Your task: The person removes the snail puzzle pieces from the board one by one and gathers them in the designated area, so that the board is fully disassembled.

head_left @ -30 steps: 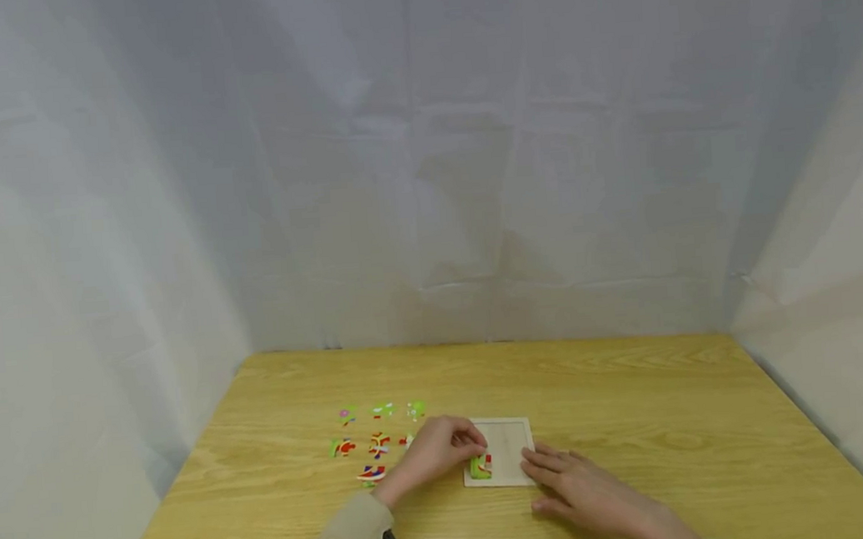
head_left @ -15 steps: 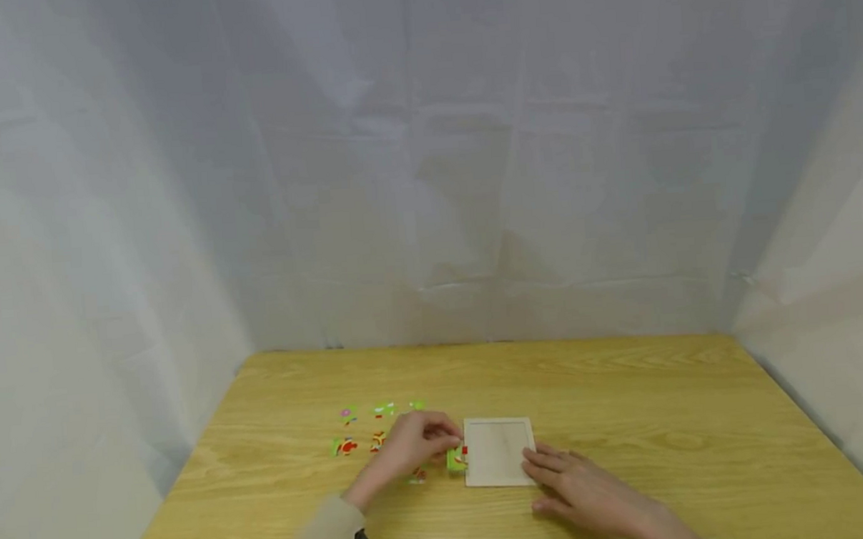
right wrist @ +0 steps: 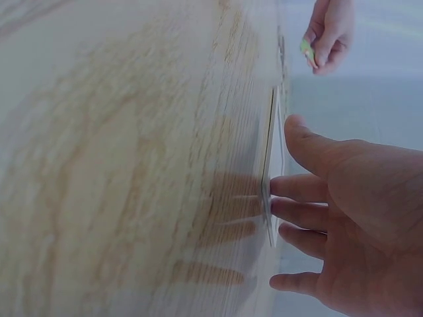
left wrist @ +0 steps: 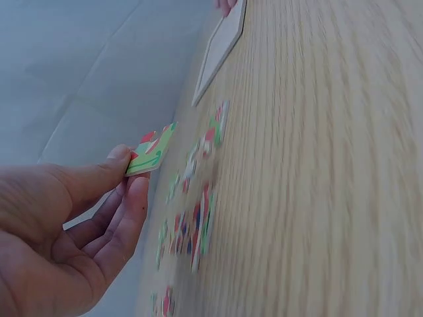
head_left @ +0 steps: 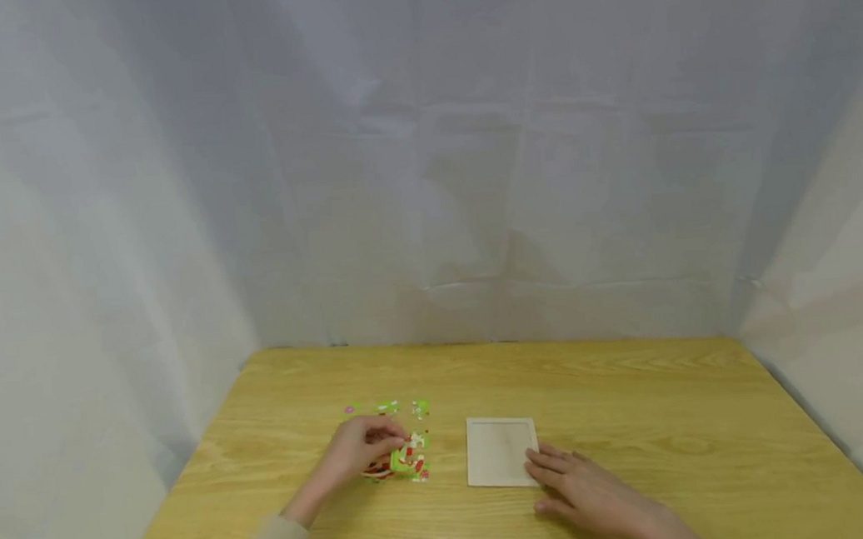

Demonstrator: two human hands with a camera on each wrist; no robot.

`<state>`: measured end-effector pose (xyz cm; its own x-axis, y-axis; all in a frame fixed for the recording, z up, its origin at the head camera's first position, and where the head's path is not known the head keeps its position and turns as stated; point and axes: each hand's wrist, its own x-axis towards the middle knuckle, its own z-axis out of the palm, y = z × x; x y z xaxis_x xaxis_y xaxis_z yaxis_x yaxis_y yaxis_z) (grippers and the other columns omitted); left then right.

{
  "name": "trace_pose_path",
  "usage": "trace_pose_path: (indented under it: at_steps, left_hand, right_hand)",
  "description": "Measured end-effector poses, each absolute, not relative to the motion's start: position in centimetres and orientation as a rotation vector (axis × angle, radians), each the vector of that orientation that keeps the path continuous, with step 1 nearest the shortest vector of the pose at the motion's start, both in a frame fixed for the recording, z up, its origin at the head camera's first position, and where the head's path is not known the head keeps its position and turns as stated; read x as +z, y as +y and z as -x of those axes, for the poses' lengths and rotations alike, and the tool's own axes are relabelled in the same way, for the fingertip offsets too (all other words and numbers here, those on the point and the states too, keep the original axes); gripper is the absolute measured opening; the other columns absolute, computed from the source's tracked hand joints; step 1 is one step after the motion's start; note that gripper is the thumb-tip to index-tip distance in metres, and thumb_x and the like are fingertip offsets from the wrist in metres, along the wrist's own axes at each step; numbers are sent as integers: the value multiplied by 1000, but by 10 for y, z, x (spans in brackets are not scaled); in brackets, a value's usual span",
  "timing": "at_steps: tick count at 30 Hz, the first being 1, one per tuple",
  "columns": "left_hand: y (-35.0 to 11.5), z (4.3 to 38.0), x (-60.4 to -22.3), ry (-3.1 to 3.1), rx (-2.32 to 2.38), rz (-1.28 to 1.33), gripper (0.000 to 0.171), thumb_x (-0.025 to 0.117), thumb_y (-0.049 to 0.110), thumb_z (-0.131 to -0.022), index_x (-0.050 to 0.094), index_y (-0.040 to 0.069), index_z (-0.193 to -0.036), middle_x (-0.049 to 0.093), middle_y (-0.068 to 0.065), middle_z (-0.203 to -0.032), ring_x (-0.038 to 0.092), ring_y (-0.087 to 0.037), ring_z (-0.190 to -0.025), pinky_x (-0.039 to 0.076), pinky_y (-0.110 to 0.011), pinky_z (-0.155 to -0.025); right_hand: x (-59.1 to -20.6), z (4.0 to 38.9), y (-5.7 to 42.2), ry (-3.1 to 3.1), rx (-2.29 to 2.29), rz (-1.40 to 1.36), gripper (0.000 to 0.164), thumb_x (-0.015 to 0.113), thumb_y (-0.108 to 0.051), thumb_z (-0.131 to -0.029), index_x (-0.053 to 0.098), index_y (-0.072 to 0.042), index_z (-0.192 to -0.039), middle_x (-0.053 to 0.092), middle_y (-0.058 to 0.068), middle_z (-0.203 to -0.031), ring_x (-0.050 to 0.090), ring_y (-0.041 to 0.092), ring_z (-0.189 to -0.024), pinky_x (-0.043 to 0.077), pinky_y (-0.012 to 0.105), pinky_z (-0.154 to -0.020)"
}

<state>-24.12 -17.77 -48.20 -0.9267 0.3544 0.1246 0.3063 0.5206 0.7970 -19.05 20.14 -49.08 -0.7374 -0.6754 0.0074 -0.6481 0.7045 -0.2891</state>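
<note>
Thumb and fingers of my left hand (head_left: 361, 451) pinch a green puzzle piece with red and white markings (left wrist: 153, 150). The piece is raised above the other puzzle pieces (head_left: 420, 409), which lie grouped on the left part of the table and are partly hidden by this hand. To the right of them lies a square wooden puzzle tray (head_left: 500, 455) with a pale rim, and no piece shows in it. My right hand (head_left: 586, 492) touches the tray's right edge with its fingers extended; the right wrist view shows the fingertips (right wrist: 281, 206) at that edge.
The yellowish wood-grain table (head_left: 636, 397) carries everything. Pale sheeting (head_left: 470, 175) hangs behind the table and on both sides. A strip of bare wood separates the loose pieces from the tray.
My left hand has lifted the green piece out of the tray's lower left corner and carried it left, over the loose pieces. The right hand has stayed at the tray's edge.
</note>
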Motion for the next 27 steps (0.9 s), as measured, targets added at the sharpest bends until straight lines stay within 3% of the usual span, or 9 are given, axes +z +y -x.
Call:
trace_pose_path:
  at_steps: [8, 16, 27]
  left_hand:
    - [-217, 231, -485, 2706, 1441, -400, 13, 72, 13, -95, 76, 2, -99, 75, -8, -94, 66, -12, -76, 57, -27, -62]
    - [-249, 225, -492, 2828, 1358, -384, 10, 74, 11, -92, 77, 3, -95, 76, -7, -93, 60, 2, -70, 51, -19, -60]
    - [-258, 222, -496, 2804, 1277, -386, 19, 81, 14, -86, 76, 3, -100, 75, -6, -89, 66, -10, -76, 54, -22, -67]
  right_hand:
    - [-489, 190, 201, 2786, -437, 1075, 63, 54, -46, -103, 53, 1, -145, 47, 18, -153, 41, 41, -142, 37, 65, -107]
    - [-489, 190, 201, 2774, -434, 1067, 64, 53, -48, -103, 52, 0, -145, 46, 17, -154, 40, 41, -142, 38, 65, -107]
    - [-487, 191, 201, 2743, -455, 1042, 65, 52, -49, -103, 51, -1, -147, 44, 16, -155, 39, 40, -143, 37, 65, -107]
